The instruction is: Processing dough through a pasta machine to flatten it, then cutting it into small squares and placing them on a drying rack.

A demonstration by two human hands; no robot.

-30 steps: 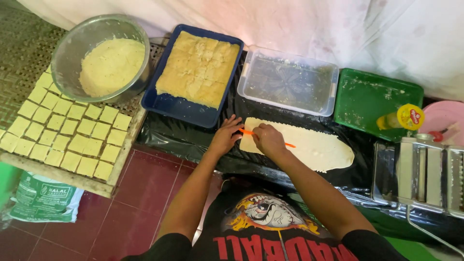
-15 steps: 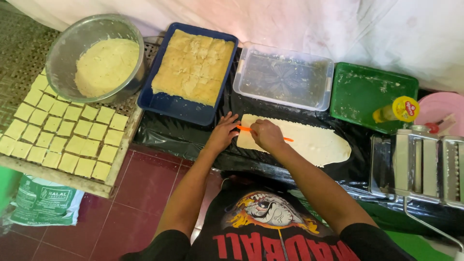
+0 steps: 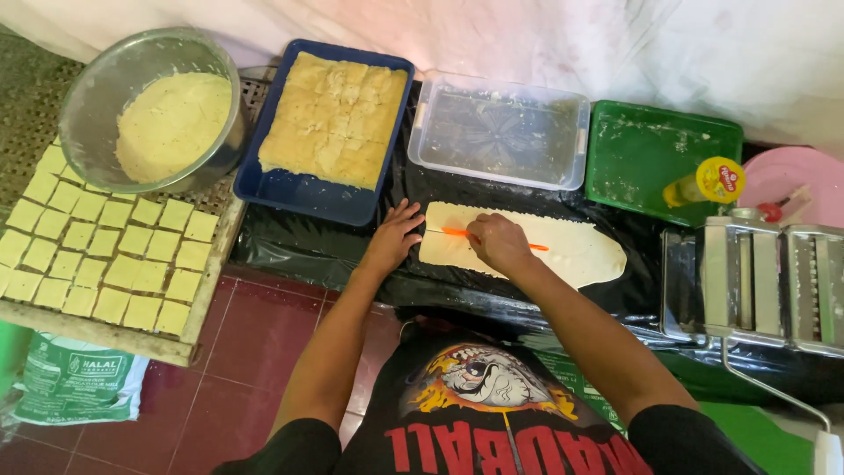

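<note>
A long pale sheet of rolled dough (image 3: 571, 251) lies on black plastic (image 3: 290, 242) in front of me. My right hand (image 3: 498, 241) rests on the sheet's left half, closed around a thin orange cutter (image 3: 455, 233) that lies lengthwise along the dough. My left hand (image 3: 394, 236) has its fingers spread and presses down at the sheet's left end, holding nothing.
A metal bowl of pale filling (image 3: 167, 119) and a blue tray of cut dough squares (image 3: 338, 123) stand at the back left. A wicker rack of small squares (image 3: 105, 255) is far left. A clear tub (image 3: 497, 132), green tray (image 3: 655, 149), yellow bottle (image 3: 708, 183) and pasta roller (image 3: 765, 281) sit right.
Both hands stay on the dough's left end, the right hand barely shifting with the orange cutter. The view has drifted slightly.
</note>
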